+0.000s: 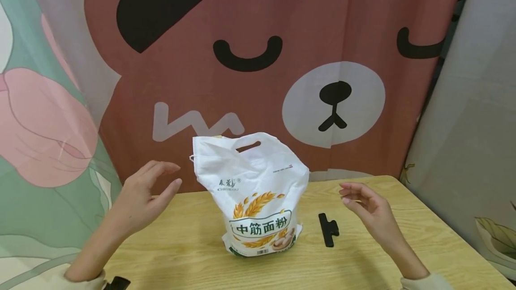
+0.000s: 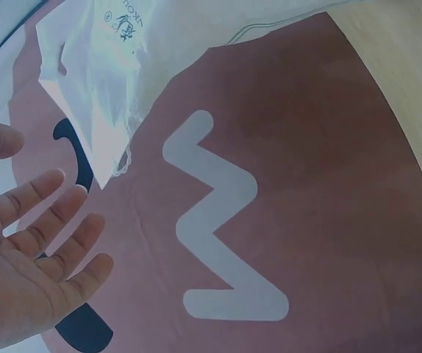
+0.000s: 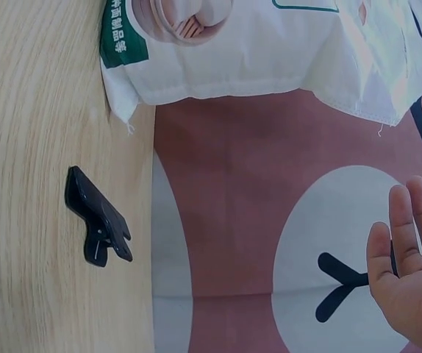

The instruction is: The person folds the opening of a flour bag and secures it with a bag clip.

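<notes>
A white flour bag (image 1: 262,191) with wheat ears and Chinese lettering stands upright on the table, its crumpled top leaning left and a slot handle cut into it. To its left my left hand (image 1: 141,198) hovers apart from it, fingers loosely bent and holding nothing. In the left wrist view the bag's top corner (image 2: 97,110) hangs beyond my spread fingers (image 2: 79,243). On the other side my right hand (image 1: 372,211) is raised with relaxed fingers, also holding nothing. Between the bag and that hand lies a black clip (image 1: 328,230), seen closer in the right wrist view (image 3: 97,217).
The wooden table (image 1: 177,236) ends just behind the bag. Behind it hangs a curtain (image 1: 306,21) printed with a brown bear face. Another patterned cloth (image 1: 48,147) hangs at the left, and a pale one (image 1: 467,124) at the right.
</notes>
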A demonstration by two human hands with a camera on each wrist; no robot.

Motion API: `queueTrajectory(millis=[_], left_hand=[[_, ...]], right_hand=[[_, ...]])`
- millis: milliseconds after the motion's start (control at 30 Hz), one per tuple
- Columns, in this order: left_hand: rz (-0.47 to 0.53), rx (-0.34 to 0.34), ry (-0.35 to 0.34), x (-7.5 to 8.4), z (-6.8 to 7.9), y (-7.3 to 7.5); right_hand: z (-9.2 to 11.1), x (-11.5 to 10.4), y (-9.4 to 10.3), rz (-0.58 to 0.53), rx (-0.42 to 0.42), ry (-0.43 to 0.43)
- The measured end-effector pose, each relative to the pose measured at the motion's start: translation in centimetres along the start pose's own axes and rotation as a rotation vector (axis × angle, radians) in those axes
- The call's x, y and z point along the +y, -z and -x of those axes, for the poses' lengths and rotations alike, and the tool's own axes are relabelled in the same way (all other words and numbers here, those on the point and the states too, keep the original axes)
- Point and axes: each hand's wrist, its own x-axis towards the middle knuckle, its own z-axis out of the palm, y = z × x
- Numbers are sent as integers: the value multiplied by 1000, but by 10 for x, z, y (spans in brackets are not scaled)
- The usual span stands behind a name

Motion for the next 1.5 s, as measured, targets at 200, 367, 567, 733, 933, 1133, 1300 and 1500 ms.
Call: queueTrajectory(millis=[200, 367, 567, 733, 933, 1133, 1300, 1500], left_hand=[[22, 18, -14, 1, -3, -6], [35, 19, -17, 2, -5, -10], [47, 10, -20, 5, -7, -12], [47, 21, -30, 5, -8, -13], [50, 33, -48, 6, -10, -13], [62, 22, -65, 8, -13, -15], [70, 6, -70, 10, -16, -17], [68, -16, -61, 13, -20, -18]], right_hand=[[0, 1, -3, -15, 10, 5], [-1, 1, -6, -30, 15, 15], [0, 3, -9, -20, 30, -21], [0, 4, -10, -33, 17, -34], [0, 3, -13, -32, 12, -30], [-2, 1, -14, -52, -15, -39], [-3, 1, -15, -50, -14, -46], [-5, 2, -16, -56, -12, -50]])
